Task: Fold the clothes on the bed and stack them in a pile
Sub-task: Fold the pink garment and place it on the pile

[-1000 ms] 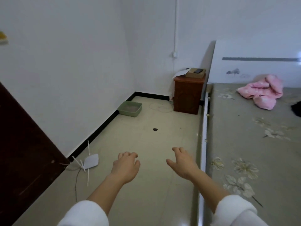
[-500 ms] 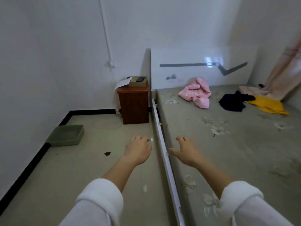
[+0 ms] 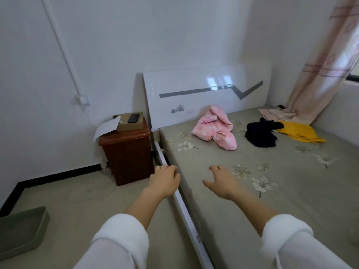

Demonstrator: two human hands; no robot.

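Three crumpled garments lie near the head of the bed (image 3: 281, 200): a pink padded one (image 3: 215, 130), a dark navy one (image 3: 261, 133) and a yellow one (image 3: 300, 132) to its right. A pale pink cloth (image 3: 272, 113) lies in the far corner under the curtain. My left hand (image 3: 165, 179) hovers over the bed's white side rail, fingers loosely curled, holding nothing. My right hand (image 3: 221, 181) is stretched out over the mattress, fingers relaxed and empty. Both hands are well short of the clothes.
A brown bedside cabinet (image 3: 127, 152) stands left of the bed with a cardboard box (image 3: 131, 124), a phone (image 3: 133, 118) and paper on top. A green tray (image 3: 21, 232) sits on the floor at lower left. A striped curtain (image 3: 326, 63) hangs at the right.
The view has swung right and moved closer to the bed, bringing all the clothes into sight. Both hands have moved with it from over the floor to the bed's edge.
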